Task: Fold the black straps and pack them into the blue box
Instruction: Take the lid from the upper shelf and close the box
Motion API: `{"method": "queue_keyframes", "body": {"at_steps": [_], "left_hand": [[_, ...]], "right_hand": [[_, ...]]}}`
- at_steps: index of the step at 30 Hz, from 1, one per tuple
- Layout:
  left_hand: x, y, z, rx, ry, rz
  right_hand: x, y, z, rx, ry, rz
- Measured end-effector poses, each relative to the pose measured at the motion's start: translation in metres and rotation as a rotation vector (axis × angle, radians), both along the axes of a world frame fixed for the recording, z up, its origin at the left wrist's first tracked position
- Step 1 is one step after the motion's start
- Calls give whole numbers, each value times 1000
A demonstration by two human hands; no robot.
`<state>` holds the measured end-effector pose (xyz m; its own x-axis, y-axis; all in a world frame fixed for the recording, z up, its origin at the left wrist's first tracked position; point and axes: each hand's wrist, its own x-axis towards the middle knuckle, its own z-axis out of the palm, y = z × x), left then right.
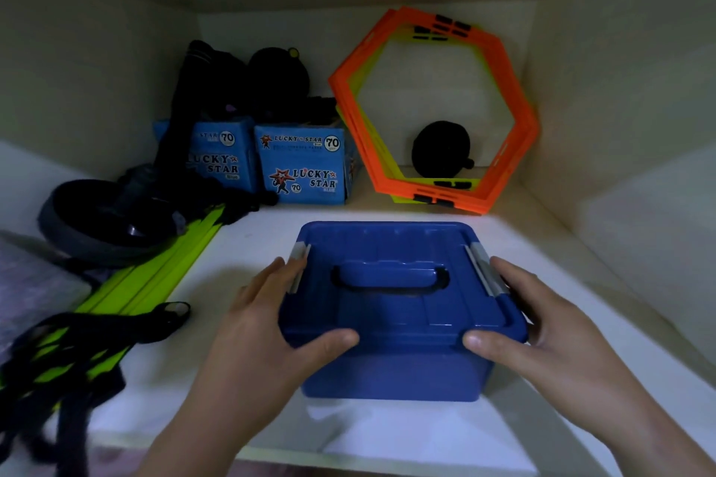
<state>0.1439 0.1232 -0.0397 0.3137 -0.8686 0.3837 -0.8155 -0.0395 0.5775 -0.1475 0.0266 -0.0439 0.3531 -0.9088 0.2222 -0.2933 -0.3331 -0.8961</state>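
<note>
The blue box [391, 364] stands on a white shelf [255, 240], its lid on, with a recessed handle on top and grey side latches. My left hand [267, 325] grips its left side, thumb on the lid's front edge. My right hand [542, 325] holds the right side the same way. Black straps [66, 368] lie tangled over yellow-green slats at the shelf's front left, partly hanging off the edge.
Orange and yellow hexagon rings [434, 112] lean at the back right with a black round object [441, 147] behind them. Two blue Lucky Star paper boxes [306, 166] stand at the back with black gear on them. A black coiled band [104, 221] lies at left.
</note>
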Motion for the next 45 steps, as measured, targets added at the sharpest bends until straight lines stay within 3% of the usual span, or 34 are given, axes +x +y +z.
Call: {"method": "queue_keyframes", "body": {"at_steps": [10,23,32,45], "left_hand": [[25,-19,1,-37,98,-35],[149,-88,-6,-53,173,-5],[233,-135,0,-7,219,15],[265,-169,7,98,92,29]], "right_hand": [[29,-20,-3,-8,-46,16],[158,-99,-4,-50,43,26],[247,-149,-10,-35,-26,25],[278,-172,1,-34,-28,55]]}}
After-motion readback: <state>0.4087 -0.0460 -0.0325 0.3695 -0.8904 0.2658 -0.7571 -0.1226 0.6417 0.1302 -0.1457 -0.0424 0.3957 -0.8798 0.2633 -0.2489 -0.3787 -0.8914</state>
